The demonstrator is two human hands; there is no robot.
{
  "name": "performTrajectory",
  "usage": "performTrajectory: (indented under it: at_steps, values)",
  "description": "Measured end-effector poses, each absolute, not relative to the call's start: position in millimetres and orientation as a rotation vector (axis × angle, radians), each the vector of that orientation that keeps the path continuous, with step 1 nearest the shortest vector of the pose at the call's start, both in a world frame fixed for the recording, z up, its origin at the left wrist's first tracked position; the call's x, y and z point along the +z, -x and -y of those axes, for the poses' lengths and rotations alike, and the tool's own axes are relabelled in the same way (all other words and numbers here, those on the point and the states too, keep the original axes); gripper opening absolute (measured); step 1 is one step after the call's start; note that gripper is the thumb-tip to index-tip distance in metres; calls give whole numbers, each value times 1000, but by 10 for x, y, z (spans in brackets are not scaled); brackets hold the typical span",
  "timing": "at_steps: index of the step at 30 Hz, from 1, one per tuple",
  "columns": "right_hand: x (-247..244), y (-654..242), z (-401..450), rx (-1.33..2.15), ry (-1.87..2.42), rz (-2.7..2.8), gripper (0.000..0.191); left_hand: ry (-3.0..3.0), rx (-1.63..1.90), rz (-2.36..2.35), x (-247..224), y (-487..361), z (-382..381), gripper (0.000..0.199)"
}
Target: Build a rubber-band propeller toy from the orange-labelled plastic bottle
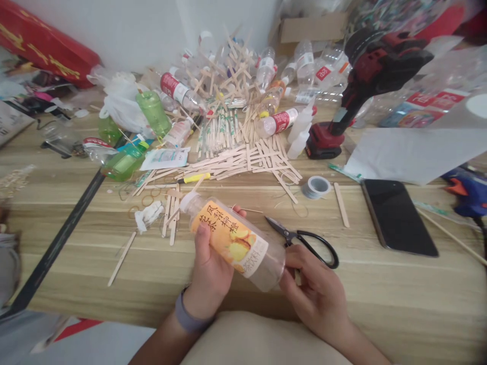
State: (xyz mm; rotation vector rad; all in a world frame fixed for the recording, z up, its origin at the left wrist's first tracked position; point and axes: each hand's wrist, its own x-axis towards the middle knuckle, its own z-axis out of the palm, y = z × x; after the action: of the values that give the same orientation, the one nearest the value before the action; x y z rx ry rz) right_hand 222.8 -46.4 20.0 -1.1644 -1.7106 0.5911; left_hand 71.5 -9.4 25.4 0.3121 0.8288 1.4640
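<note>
A clear plastic bottle with an orange and yellow fruit label is held tilted above the table, neck to the upper left. My left hand wraps round its middle, thumb across the label and fingertips showing behind. At the base end, my right hand pinches the bottle's edge with thumb and forefinger; its other fingers are curled. Thin wooden sticks show at the bottle's neck, though I cannot tell how they are joined to it. Black-handled scissors lie just beyond my right hand, blades pointing left.
Behind the bottle lie heaped wooden craft sticks and several plastic bottles. A tape roll, a loose stick and a phone lie to the right. A red-black power tool stands behind them. Crumpled tissue lies left.
</note>
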Motion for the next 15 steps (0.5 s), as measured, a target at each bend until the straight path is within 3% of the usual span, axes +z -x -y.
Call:
performTrajectory:
  at_steps: [7, 15]
  values:
    - [250, -2209, 455, 494, 1148, 1730, 20, -263, 1364, -872, 273, -728, 58, 46]
    - [257, -2217, 455, 244, 1166, 1902, 9, -130, 1283, -936, 308, -731, -6, 49]
